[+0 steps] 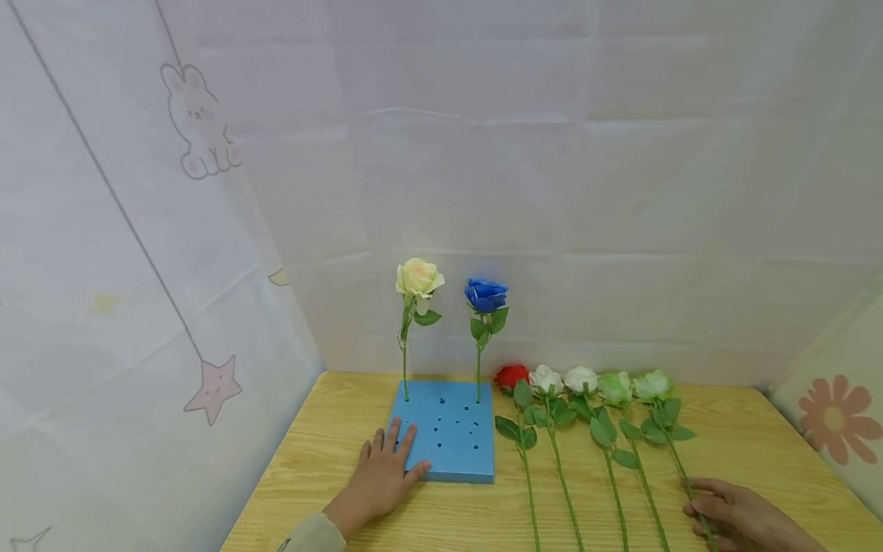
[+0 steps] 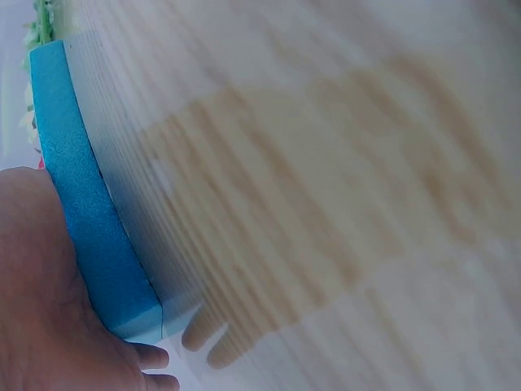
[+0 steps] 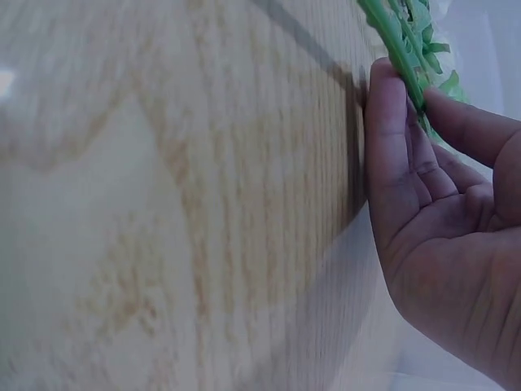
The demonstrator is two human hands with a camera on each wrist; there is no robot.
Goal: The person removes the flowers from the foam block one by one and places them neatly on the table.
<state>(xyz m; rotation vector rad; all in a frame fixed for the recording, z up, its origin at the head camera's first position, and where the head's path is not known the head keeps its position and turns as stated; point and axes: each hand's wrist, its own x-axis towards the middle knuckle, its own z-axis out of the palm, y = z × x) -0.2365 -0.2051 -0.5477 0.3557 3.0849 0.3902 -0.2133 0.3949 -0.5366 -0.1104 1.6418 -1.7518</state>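
My left hand (image 1: pixel 381 474) lies with spread, straight fingers on the left front part of a blue foam board (image 1: pixel 458 458) full of small holes. In the left wrist view its palm side overlaps the board's edge (image 2: pixel 94 191). A cream rose (image 1: pixel 418 279) and a blue rose (image 1: pixel 486 294) stand upright in the board's back holes. At the right, my right hand (image 1: pixel 741 515) pinches the stem (image 3: pixel 391 41) of the rightmost pale green rose (image 1: pixel 652 386) between thumb and fingers, low over the table. That rose's head lies toward the back.
Left of the pinched rose, a red rose (image 1: pixel 512 376), two white roses (image 1: pixel 546 379) and another green rose (image 1: pixel 615 389) lie side by side on the wooden table (image 1: pixel 310 437), stems toward me. A pale cloth wall (image 1: pixel 621 192) stands behind the table.
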